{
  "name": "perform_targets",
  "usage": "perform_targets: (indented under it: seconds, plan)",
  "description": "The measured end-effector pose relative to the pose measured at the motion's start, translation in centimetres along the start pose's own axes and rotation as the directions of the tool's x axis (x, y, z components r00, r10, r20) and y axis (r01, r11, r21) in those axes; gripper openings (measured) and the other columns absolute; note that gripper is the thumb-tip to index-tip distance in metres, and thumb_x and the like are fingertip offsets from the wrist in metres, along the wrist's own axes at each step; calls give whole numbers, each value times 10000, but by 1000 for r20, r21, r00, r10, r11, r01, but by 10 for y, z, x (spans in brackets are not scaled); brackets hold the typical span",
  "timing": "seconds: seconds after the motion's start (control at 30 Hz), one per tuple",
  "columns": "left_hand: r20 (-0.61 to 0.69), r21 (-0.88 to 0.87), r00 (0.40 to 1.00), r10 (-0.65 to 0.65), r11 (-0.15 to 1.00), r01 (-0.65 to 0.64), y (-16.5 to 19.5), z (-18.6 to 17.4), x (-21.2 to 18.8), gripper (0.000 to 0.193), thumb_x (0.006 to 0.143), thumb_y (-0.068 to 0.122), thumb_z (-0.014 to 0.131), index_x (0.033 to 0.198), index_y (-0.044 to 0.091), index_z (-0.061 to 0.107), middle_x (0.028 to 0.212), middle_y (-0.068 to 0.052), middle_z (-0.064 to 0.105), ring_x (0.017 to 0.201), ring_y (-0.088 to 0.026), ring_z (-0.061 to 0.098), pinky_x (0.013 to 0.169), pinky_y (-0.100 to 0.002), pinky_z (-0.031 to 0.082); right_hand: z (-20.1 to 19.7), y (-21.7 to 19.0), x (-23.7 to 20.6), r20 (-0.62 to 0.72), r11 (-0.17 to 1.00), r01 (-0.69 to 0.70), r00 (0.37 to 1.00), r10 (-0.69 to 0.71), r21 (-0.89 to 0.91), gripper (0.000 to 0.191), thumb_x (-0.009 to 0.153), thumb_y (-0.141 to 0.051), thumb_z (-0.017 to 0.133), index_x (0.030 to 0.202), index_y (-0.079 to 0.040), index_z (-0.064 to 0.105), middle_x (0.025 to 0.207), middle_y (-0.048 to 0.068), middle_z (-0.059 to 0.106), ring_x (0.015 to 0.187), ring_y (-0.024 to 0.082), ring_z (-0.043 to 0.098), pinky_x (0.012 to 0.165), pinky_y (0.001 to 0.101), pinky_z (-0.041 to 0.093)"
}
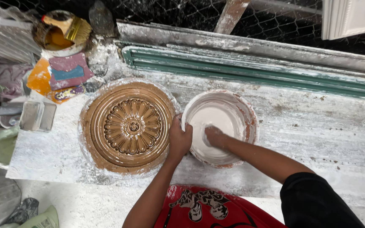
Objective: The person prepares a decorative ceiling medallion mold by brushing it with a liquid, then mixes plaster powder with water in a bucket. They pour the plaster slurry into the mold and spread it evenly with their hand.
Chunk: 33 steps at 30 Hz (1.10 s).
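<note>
Right now I see the white bowl [220,126] sitting on the dusty table [317,135], just in front of me. My left hand [179,137] is curled tight on the bowl's left rim. My right hand [214,136] is down inside, in the white wet mix; I cannot tell if its fingers are spread or closed. The bowl is round, so it has no long side. Just left of it, almost touching, lies a round brown flower mold [127,126]. Farther left are a brush [70,27] and a scraper [36,116]. Nothing blocks my hands.
</note>
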<state>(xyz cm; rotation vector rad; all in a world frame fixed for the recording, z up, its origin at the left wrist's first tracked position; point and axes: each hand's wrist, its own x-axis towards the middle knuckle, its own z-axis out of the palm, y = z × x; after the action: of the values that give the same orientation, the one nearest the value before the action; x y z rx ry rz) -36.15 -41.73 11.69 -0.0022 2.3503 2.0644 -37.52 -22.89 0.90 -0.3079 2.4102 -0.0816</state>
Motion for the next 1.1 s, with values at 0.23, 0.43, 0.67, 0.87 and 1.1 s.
perform_targets:
  seconds: [0.23,0.43,0.67,0.87,1.1]
  plan:
    - [-15,52,999,-36,998,37,-1,2,2,391,886,88,581,1264,-11,589,1057,-222,730,973,-322,731,870,-404,558,13,3,-14,18,999,48,999,-48,13,306,969,-270,552,1071,-20,696,995,202,735,911,330,732,832,449,567]
    - [4,34,999,-42,999,42,4,0,4,403,879,99,577,1262,-29,589,1059,-228,736,971,-314,739,872,-398,564,-16,-4,-6,-62,996,86,994,-85,6,303,960,-264,563,1070,-16,698,987,201,736,902,327,734,818,447,570]
    - [22,73,995,-99,993,97,10,-2,5,427,882,104,585,1284,-37,571,1067,-231,723,968,-313,731,861,-400,561,-22,20,-19,-44,990,-3,999,-4,-144,301,949,-257,576,1069,-10,699,978,201,737,892,323,736,802,445,574]
    - [-5,38,999,-32,999,32,4,1,3,405,882,102,584,1264,-31,582,1055,-237,735,968,-334,739,859,-413,569,13,7,-25,62,985,-28,997,39,-170,299,940,-251,587,1069,-5,701,970,200,739,884,319,739,788,443,578]
    - [-5,56,1000,-29,998,29,1,0,2,391,886,105,580,1256,-19,598,1044,-237,743,973,-337,743,871,-419,567,1,-2,-20,3,997,0,1000,0,-75,298,930,-244,600,1068,0,703,961,199,740,873,315,741,773,441,582]
